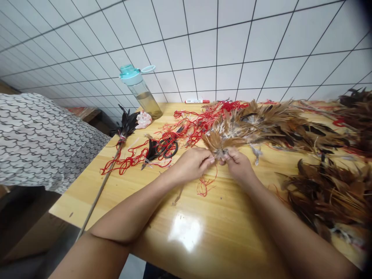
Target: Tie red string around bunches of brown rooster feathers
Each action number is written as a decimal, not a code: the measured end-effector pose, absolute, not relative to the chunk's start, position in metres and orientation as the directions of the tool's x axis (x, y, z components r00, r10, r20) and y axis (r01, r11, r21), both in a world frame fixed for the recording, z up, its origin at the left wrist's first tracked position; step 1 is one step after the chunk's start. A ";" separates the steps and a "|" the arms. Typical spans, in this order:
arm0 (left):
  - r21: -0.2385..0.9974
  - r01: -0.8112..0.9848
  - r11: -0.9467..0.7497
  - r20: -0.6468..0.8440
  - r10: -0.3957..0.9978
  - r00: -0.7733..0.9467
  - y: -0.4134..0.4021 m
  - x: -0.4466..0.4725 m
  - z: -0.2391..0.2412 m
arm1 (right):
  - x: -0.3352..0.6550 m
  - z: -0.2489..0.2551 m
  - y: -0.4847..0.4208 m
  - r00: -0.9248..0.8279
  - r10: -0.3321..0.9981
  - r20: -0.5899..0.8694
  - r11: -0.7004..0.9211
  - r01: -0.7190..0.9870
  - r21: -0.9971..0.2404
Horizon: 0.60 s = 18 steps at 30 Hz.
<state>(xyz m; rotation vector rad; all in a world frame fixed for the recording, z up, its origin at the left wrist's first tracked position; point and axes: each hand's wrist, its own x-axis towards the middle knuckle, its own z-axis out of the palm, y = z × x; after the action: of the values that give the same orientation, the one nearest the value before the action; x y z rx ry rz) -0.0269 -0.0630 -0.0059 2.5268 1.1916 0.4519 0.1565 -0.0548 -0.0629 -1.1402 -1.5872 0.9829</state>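
Over the middle of the table, a small bunch of tan feathers (217, 144) fans away from me, its quill ends toward me. My right hand (238, 164) is closed in a pinch on the base of this bunch. Just left of it, my left hand (195, 162) is also closed in a pinch; a pale tip shows at its fingers, too small to name. Loose red thread (205, 186) dangles just below the fingers onto the wood. Black-handled scissors (169, 148) lie left of the bunch, partly under tangled red string (186, 130).
A large pile of brown feathers (270, 124) stretches right; another heap (328, 193) lies nearer me. A stick (100, 190) with black feathers overhangs the left edge. Behind stand a water bottle (147, 99) and a red-capped marker (197, 101). Someone in patterned cloth (49, 139) is at left.
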 end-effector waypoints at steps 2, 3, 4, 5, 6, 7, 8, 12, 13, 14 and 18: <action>0.360 0.696 -0.622 0.182 0.778 0.601 -0.066 -0.024 -0.008 | 0.159 -0.061 -0.057 -0.092 0.966 0.242 0.258 0.417 -0.872; 0.317 0.703 -0.636 0.203 0.770 0.605 -0.069 -0.022 -0.009 | 0.160 -0.059 -0.058 -0.074 0.964 0.256 0.255 0.533 -0.807; 0.262 0.710 -0.654 0.227 0.756 0.613 -0.071 -0.020 -0.010 | 0.161 -0.057 -0.060 -0.068 0.961 0.268 0.247 0.648 -0.720; 0.199 0.712 -0.673 0.252 0.738 0.626 -0.073 -0.018 -0.011 | 0.161 -0.055 -0.062 -0.070 0.959 0.274 0.231 0.750 -0.620; 0.134 0.712 -0.690 0.278 0.715 0.641 -0.076 -0.016 -0.012 | 0.160 -0.053 -0.065 -0.075 0.960 0.269 0.210 0.828 -0.520; 0.071 0.707 -0.704 0.303 0.691 0.657 -0.078 -0.013 -0.012 | 0.159 -0.051 -0.067 -0.085 0.962 0.261 0.193 0.884 -0.425; 0.015 0.700 -0.714 0.327 0.665 0.671 -0.080 -0.012 -0.013 | 0.157 -0.049 -0.069 -0.102 0.961 0.258 0.188 0.923 -0.336; -0.126 0.661 -0.740 0.387 0.577 0.719 -0.084 -0.008 -0.015 | 0.153 -0.047 -0.076 -0.220 0.935 0.280 0.250 0.965 -0.078; -0.139 0.651 -0.746 0.395 0.561 0.727 -0.084 -0.009 -0.015 | 0.152 -0.046 -0.077 -0.250 0.926 0.283 0.274 0.960 -0.047; -0.142 0.642 -0.753 0.407 0.547 0.731 -0.083 -0.010 -0.014 | 0.151 -0.045 -0.078 -0.283 0.917 0.280 0.303 0.953 -0.030; -0.041 0.645 -0.763 0.431 0.569 0.700 -0.074 -0.019 -0.006 | 0.147 -0.042 -0.081 -0.439 0.875 0.205 0.457 0.888 -0.046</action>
<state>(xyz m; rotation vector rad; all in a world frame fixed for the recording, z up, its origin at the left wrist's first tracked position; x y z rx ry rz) -0.0192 -0.0738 -0.0060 3.0690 1.1078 0.6717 0.1475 -0.0808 -0.0416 -1.5378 -2.5059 -0.1011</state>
